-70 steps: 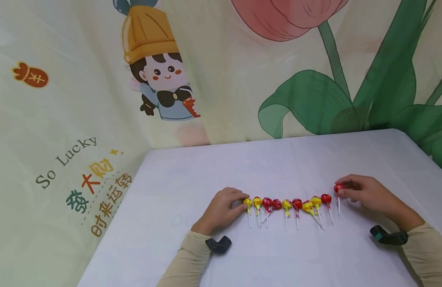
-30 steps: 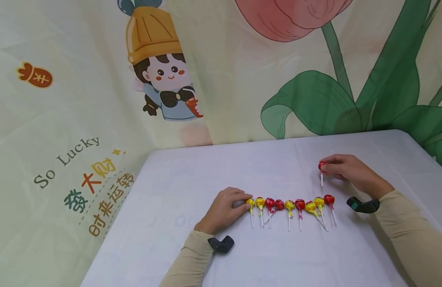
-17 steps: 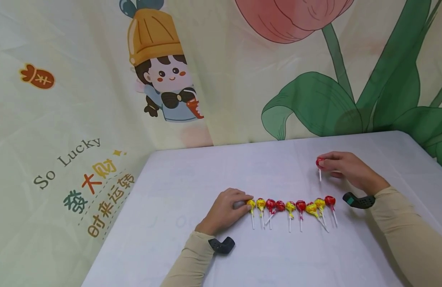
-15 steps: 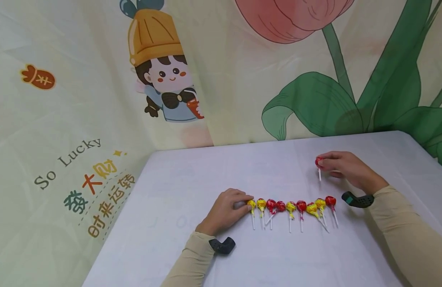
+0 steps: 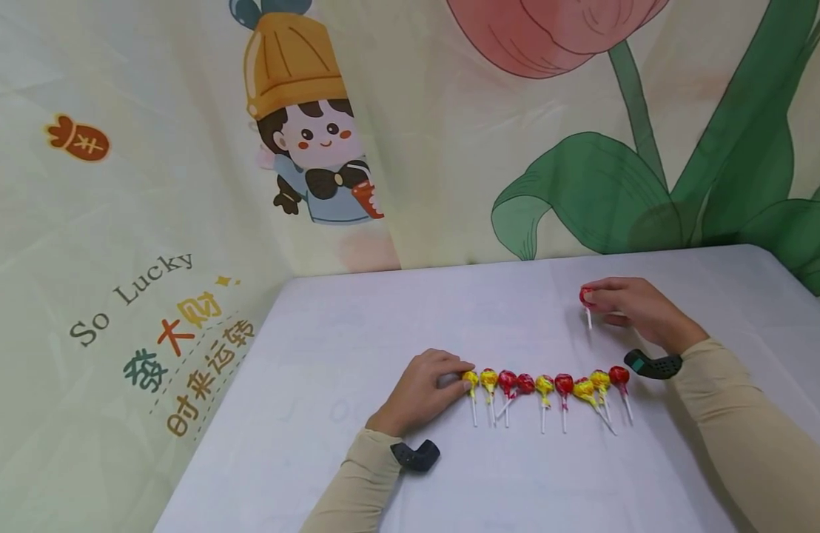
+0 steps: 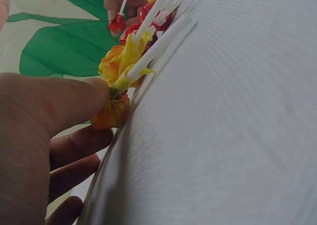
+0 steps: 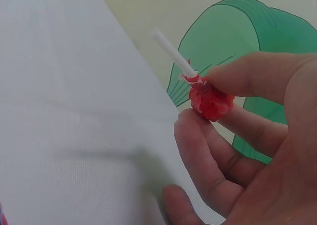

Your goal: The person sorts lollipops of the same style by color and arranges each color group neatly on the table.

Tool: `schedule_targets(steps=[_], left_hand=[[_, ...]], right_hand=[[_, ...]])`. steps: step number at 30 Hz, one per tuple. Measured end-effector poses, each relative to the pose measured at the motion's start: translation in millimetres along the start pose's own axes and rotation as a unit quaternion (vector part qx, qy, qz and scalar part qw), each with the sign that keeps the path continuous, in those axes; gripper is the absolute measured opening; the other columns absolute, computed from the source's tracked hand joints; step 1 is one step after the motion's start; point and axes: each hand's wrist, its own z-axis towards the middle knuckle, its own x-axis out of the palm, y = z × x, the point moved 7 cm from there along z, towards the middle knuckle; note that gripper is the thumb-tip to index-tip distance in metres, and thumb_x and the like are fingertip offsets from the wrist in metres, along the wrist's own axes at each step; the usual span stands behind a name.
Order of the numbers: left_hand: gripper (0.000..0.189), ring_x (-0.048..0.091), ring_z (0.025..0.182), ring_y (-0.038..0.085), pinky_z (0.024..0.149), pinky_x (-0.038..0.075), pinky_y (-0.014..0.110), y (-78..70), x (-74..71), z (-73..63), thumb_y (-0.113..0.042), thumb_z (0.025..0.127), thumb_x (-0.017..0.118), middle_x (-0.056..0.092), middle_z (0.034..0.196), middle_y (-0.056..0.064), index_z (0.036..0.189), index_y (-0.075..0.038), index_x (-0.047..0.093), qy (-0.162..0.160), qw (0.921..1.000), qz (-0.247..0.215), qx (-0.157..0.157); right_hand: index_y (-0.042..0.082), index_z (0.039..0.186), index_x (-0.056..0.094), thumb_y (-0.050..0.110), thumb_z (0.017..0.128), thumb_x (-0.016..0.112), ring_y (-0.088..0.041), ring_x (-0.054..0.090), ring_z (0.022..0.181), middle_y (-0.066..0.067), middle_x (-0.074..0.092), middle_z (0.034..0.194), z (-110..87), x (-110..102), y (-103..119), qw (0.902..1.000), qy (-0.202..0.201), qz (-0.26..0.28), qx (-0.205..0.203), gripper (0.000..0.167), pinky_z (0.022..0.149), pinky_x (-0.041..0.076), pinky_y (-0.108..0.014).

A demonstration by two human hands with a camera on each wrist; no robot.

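A red-wrapped lollipop (image 5: pixel 586 296) is pinched by its candy head in my right hand (image 5: pixel 636 305), above the table behind the row. Its white stick points down in the head view; the right wrist view shows the red wrapper (image 7: pixel 213 103) between thumb and fingers. My left hand (image 5: pixel 419 389) pinches the yellow lollipop (image 5: pixel 471 379) at the left end of a row. In the left wrist view my thumb (image 6: pixel 81 98) lies on that lollipop's neck. Several red and yellow lollipops (image 5: pixel 564 385) make up the row, sticks toward me, some crossing.
The table under the white cloth (image 5: pixel 357 318) reaches back to a printed curtain (image 5: pixel 437 148) with a tulip and a cartoon figure. A dark band (image 5: pixel 417 455) sits on my left wrist, another band (image 5: pixel 653 364) on my right.
My right hand has carried the red lollipop from the row's right end back and leftward, slowing lately. The left hand keeps its pinch on the yellow lollipop. The view has shifted slightly.
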Motion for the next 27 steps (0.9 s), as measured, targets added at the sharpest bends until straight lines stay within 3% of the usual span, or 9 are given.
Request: schedule_targets(steps=[10,27], left_hand=[[0.027,0.057,0.109,0.012,0.096,0.046,0.038,-1.8,-3.9,1.6,-0.027,0.093,0.073,0.068,0.112,-0.005,0.119,-0.022,0.075,0.000,1.0000,0.003,0.002],[0.027,0.057,0.108,0.011,0.095,0.046,0.036,-2.5,-2.4,0.4,-0.027,0.093,0.073,0.068,0.111,-0.007,0.119,-0.021,0.075,0.007,1.0000,-0.003,-0.003]], right_hand=[[0.001,0.145,0.043,0.042,0.096,0.066,-0.039,0.049,0.129,-0.022,0.051,0.141,9.7,3,8,0.9999,0.001,-0.012,-0.003,0.067,0.108,0.039,-0.052],[0.000,0.146,0.043,0.037,0.097,0.067,-0.039,0.046,0.131,-0.023,0.047,0.144,27.4,19,13,0.9998,0.002,0.020,-0.007,0.066,0.110,0.037,-0.052]])
